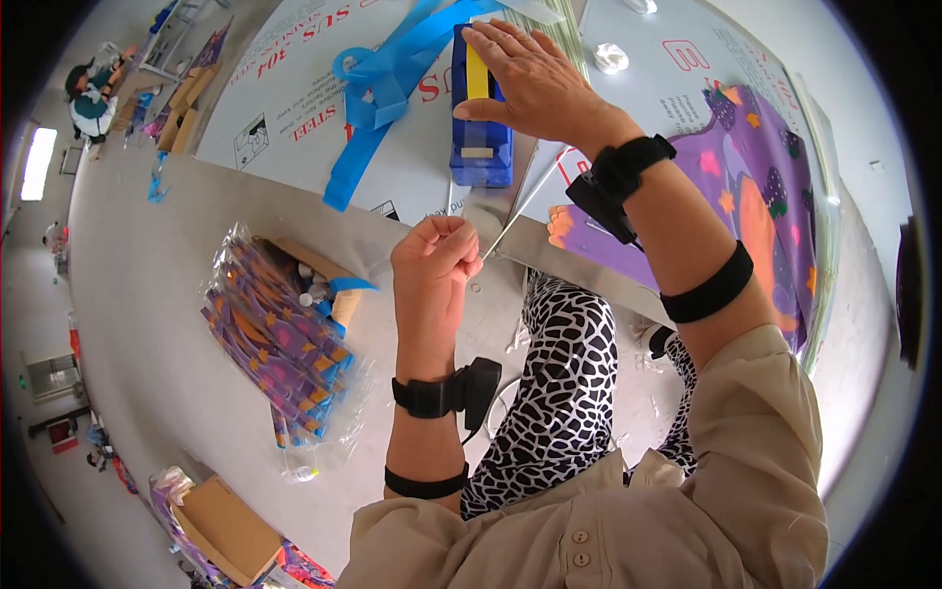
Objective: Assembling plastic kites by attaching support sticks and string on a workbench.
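Head view | tape dispenser at tabletop's near edge — right hand flat over it, thumb apart | left hand curled at white stick, pinch unclear | hard tug could topple dispenser

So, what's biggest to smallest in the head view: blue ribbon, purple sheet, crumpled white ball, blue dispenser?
1. Purple sheet, partly covered
2. Blue ribbon
3. Blue dispenser, partly covered
4. Crumpled white ball

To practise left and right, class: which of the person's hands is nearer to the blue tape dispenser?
Right. The right hand lies on the blue tape dispenser; the left hand, fingers curled, is apart from it, just past its near end.
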`<action>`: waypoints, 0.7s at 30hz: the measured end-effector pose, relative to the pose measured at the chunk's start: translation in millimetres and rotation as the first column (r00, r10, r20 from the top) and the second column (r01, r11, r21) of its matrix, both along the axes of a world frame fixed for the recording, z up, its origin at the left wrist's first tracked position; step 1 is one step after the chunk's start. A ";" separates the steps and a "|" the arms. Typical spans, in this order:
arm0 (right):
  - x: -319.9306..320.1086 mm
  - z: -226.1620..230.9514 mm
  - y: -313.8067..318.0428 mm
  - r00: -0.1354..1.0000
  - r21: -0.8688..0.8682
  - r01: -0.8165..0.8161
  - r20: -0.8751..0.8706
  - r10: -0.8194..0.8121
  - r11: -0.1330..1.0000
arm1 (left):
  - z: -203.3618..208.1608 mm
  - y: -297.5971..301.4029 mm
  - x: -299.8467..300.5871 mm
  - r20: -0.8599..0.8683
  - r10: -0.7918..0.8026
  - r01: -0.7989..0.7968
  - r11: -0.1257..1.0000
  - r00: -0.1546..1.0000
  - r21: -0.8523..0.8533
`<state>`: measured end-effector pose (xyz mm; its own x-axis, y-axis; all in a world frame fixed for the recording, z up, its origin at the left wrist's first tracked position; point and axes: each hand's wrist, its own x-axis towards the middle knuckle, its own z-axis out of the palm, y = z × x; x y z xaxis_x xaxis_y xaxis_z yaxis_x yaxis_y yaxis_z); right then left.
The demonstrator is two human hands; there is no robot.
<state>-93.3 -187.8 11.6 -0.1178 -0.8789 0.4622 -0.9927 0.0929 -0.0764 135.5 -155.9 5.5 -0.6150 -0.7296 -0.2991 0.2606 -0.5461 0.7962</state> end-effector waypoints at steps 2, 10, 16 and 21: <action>-3.8 -1.2 -6.4 0.999 0.035 0.037 0.022 -0.037 0.999 | -6.6 -6.0 -8.4 -0.001 0.015 -0.015 1.000 1.000 0.001; 0.9 55.2 -4.8 0.976 0.435 0.016 0.188 -0.109 0.900 | -23.4 -18.9 -38.1 -0.022 0.127 -0.126 0.990 0.992 0.063; -4.5 52.7 -8.0 0.964 0.411 -0.002 0.242 -0.107 0.912 | -25.1 -21.0 -48.0 0.017 0.185 -0.185 0.979 0.983 0.087; -4.8 47.9 -10.0 0.967 0.398 -0.001 0.236 -0.101 0.918 | -25.8 -19.3 -55.2 0.069 0.273 -0.280 0.948 0.960 0.153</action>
<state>-98.1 -197.8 59.5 -0.2319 -0.9722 0.0327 -0.9399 0.2153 -0.2649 80.3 -175.2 -20.3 -0.3783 -0.8092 -0.4495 0.3842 -0.5791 0.7191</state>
